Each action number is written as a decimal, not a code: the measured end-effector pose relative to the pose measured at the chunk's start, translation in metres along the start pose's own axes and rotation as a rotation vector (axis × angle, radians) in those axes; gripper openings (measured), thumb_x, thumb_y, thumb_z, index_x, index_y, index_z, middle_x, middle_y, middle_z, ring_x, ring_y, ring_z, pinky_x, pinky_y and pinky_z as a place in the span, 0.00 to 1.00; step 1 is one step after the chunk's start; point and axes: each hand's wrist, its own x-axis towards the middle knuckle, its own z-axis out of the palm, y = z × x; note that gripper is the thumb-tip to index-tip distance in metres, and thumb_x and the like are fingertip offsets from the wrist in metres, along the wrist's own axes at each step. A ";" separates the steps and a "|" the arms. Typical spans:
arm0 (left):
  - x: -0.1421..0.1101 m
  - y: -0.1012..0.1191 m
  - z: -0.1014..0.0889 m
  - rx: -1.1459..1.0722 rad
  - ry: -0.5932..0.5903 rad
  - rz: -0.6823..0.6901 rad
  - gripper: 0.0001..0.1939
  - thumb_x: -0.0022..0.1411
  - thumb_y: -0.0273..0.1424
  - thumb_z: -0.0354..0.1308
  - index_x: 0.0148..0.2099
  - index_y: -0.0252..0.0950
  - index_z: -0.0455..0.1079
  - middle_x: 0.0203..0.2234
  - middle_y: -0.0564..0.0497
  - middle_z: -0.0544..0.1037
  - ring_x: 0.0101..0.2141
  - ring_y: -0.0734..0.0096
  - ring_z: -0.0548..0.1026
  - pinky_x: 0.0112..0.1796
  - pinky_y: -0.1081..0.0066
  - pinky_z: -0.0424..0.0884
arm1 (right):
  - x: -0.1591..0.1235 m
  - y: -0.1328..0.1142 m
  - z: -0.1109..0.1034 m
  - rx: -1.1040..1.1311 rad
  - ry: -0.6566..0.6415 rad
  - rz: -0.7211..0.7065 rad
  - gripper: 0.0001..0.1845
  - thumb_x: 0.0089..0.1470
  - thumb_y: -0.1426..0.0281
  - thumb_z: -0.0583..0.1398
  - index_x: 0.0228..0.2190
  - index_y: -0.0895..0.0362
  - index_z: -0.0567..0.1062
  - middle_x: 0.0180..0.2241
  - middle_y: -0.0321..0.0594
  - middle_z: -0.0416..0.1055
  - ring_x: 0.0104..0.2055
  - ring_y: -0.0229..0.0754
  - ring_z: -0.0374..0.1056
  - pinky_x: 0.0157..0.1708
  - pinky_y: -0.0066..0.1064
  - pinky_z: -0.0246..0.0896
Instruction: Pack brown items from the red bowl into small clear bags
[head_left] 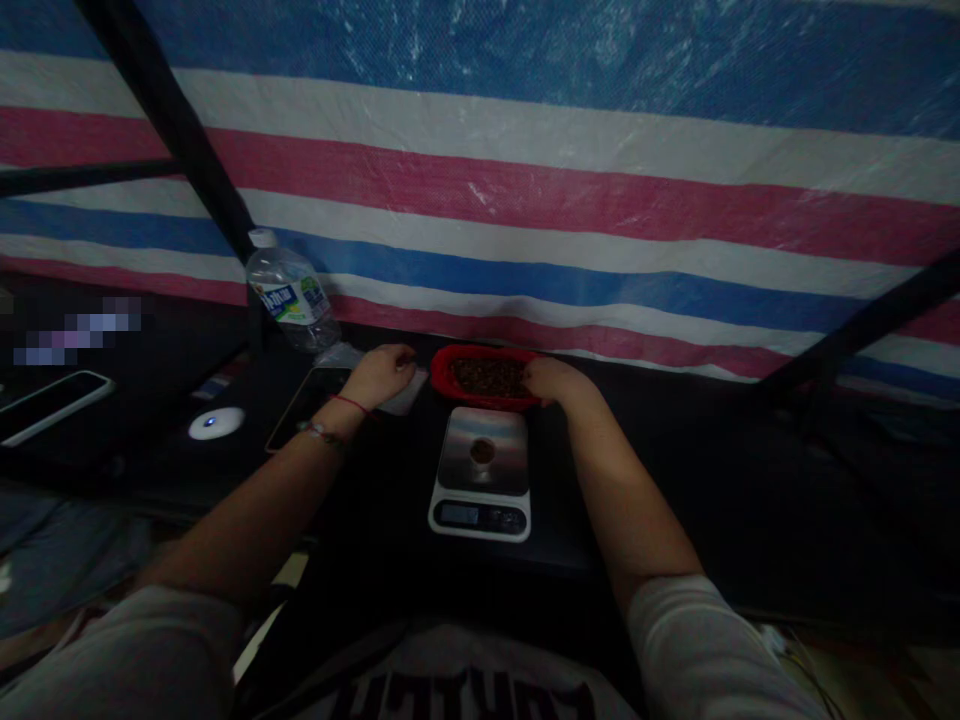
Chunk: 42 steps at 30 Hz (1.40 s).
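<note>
A red tray [444, 380] filled with brown granules [487, 377] sits at the back of the black table. My right hand [553, 381] is at its right end, with curled fingers closed in the granules; the fingertips are partly hidden. To the tray's left, my left hand [384, 374] rests over clear plastic bags [405, 396], its fingers curled in. Whether they grip anything cannot be made out. In front of the tray stands a white digital scale [480, 520] with a metal plate. A small cup [482, 458] holding brown matter is on that plate.
Left of my left arm lie a dark phone [294, 412] and a white rounded device [216, 423]. Behind them a clear plastic bottle [292, 292] leans. Another phone [56, 405] is at the far left. Striped sheeting [525, 200] and black metal bars [169, 120] close off the back.
</note>
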 end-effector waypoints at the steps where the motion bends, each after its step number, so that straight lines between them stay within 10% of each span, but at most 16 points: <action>1: -0.001 -0.006 -0.001 0.049 -0.001 -0.027 0.20 0.61 0.36 0.47 0.49 0.28 0.69 0.45 0.40 0.75 0.45 0.58 0.73 0.47 0.63 0.67 | -0.003 -0.002 -0.003 0.012 0.008 -0.018 0.17 0.55 0.77 0.51 0.36 0.66 0.79 0.31 0.53 0.77 0.32 0.45 0.74 0.35 0.30 0.63; 8: -0.010 -0.008 0.017 0.225 -0.224 -0.103 0.31 0.54 0.52 0.52 0.48 0.31 0.68 0.42 0.36 0.76 0.44 0.50 0.74 0.44 0.62 0.67 | -0.025 -0.019 -0.015 0.081 0.084 -0.174 0.15 0.55 0.73 0.53 0.37 0.60 0.79 0.33 0.46 0.77 0.32 0.41 0.71 0.33 0.27 0.59; 29: -0.030 0.005 0.001 0.066 0.092 -0.096 0.31 0.54 0.38 0.54 0.58 0.28 0.61 0.50 0.37 0.71 0.49 0.53 0.71 0.50 0.62 0.66 | -0.027 -0.019 -0.016 0.170 0.200 -0.274 0.12 0.55 0.73 0.54 0.31 0.59 0.79 0.33 0.44 0.76 0.34 0.40 0.70 0.33 0.27 0.59; 36: -0.023 0.051 -0.014 -0.069 0.295 0.319 0.35 0.52 0.31 0.55 0.62 0.33 0.54 0.55 0.41 0.66 0.55 0.56 0.65 0.56 0.58 0.60 | -0.006 -0.031 0.002 0.850 0.209 -0.345 0.21 0.60 0.57 0.50 0.42 0.58 0.74 0.30 0.39 0.75 0.25 0.34 0.68 0.21 0.22 0.56; 42: 0.006 0.072 0.001 -0.115 0.281 0.602 0.30 0.53 0.30 0.55 0.59 0.33 0.59 0.54 0.42 0.68 0.54 0.58 0.65 0.56 0.57 0.57 | 0.008 -0.024 0.011 0.908 0.249 -0.386 0.14 0.53 0.63 0.56 0.30 0.61 0.76 0.22 0.35 0.71 0.21 0.32 0.64 0.22 0.22 0.56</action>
